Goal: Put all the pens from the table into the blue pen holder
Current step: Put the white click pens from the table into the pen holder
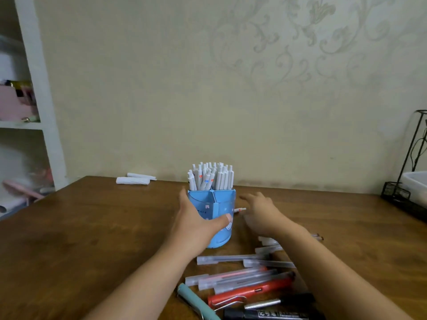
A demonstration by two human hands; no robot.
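Note:
The blue pen holder (220, 205) stands mid-table with several white pens (211, 176) upright in its rear compartments; its front compartment looks empty. My left hand (196, 224) wraps the holder's left side, thumb across the front. My right hand (261, 211) hovers palm down just right of the holder, fingers spread, blurred; a white pen with a red tip (240, 210) shows just left of it on the table. A pile of pens (242, 280) lies in front: frosted clear ones, a red pen (249, 293), a teal pen (196, 301), black markers (265, 314).
The brown wooden table (92, 227) ends at a patterned wall. Two white paper rolls (134, 180) lie at the back left. A black wire rack (406, 188) with a white tray stands at the right edge. White shelves (27, 112) are at the left.

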